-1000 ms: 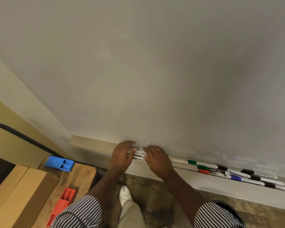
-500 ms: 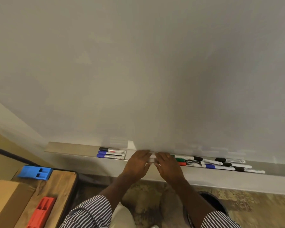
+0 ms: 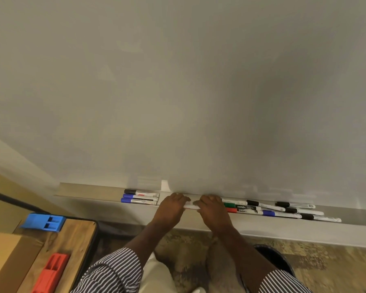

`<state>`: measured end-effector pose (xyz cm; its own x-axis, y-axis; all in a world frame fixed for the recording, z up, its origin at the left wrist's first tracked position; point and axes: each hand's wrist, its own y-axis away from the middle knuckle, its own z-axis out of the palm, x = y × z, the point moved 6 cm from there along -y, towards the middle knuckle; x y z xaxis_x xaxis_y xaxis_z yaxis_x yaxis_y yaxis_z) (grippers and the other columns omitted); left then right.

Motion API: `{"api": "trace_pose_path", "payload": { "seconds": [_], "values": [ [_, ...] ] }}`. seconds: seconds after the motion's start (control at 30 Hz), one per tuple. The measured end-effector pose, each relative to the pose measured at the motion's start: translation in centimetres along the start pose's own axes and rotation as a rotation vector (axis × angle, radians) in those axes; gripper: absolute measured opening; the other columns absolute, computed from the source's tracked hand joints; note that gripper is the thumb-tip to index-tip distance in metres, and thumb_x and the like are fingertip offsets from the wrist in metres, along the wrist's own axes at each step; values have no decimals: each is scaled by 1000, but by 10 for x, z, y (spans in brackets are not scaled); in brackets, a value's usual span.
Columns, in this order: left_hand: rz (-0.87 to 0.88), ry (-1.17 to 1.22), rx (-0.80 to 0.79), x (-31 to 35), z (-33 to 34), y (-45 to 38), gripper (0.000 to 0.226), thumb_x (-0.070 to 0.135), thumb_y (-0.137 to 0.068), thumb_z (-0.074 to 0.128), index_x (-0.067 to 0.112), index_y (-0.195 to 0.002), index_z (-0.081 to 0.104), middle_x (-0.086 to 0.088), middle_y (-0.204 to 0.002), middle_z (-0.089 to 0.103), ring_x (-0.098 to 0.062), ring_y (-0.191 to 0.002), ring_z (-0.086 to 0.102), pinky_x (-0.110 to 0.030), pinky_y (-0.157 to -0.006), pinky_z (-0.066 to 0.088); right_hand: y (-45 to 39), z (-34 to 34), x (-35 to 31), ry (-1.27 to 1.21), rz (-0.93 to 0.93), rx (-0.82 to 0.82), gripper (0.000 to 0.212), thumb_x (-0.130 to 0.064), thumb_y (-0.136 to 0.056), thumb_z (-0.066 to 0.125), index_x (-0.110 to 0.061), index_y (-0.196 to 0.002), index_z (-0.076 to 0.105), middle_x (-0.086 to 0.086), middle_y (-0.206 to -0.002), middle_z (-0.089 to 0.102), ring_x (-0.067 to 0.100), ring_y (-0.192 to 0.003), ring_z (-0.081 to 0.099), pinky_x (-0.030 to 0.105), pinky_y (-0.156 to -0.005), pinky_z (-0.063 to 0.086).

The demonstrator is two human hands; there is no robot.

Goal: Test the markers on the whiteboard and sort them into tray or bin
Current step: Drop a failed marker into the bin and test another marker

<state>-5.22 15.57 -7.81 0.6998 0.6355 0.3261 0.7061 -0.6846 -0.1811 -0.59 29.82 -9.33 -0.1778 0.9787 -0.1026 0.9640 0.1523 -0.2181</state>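
Both my hands, left (image 3: 171, 210) and right (image 3: 213, 212), pinch one white marker (image 3: 191, 206) between them at lower centre, just over the tray (image 3: 89, 197). Three markers (image 3: 140, 198) lie left of it, more markers (image 3: 283, 210) right.

Dim, warm indoor light. Whiteboard (image 3: 178, 92) shows soft grey shadow patch on right, faint pale reflections low near tray (image 3: 89, 194). Slight motion blur overall. Wide-angle bending at edges; near corners soft. Marker labels barely legible.
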Motion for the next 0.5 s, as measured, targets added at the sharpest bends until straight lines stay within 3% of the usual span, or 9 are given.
{"api": "trace_pose_path", "payload": {
  "seconds": [0.1,0.17,0.27,0.33,0.5],
  "values": [
    [-9,70,58,-3,-11,-5,30,14,-81,74,21,-109,69,2,-103,70,-23,-91,65,-34,-72,54,-2,-15,8,-149,16,84,26,-20,-82,72,-27,-106,74,-6,-97,68,19,-90,64,31,-88,43],
    [-16,143,113,-4,-22,-7,27,19,-88,67,23,-115,67,4,-108,68,-20,-98,63,-33,-78,54,-4,-30,17,-332,85,121,27,-26,-90,55,-25,-111,72,-5,-101,67,17,-97,57,28,-88,35],
    [-22,294,213,3,-50,-8,23,22,-92,67,23,-115,66,7,-110,67,-12,-101,61,-27,-85,52,-5,-65,26,-654,222,179,18,-22,-94,65,-31,-108,71,-14,-105,67,8,-102,59,23,-91,42],
    [-72,409,265,12,-73,-12,18,24,-90,69,24,-108,68,11,-106,68,-7,-98,61,-28,-85,52,-5,-90,28,-860,308,213,24,-14,-93,71,-36,-102,70,-18,-102,69,4,-100,64,23,-88,50],
    [-140,754,333,43,-134,-34,13,24,-89,68,16,-98,73,9,-93,71,-12,-90,67,-27,-79,53,-19,-157,34,-1273,423,327,16,1,-91,69,-14,-96,73,1,-86,74,18,-73,68,34,-72,59]
  ]
}}
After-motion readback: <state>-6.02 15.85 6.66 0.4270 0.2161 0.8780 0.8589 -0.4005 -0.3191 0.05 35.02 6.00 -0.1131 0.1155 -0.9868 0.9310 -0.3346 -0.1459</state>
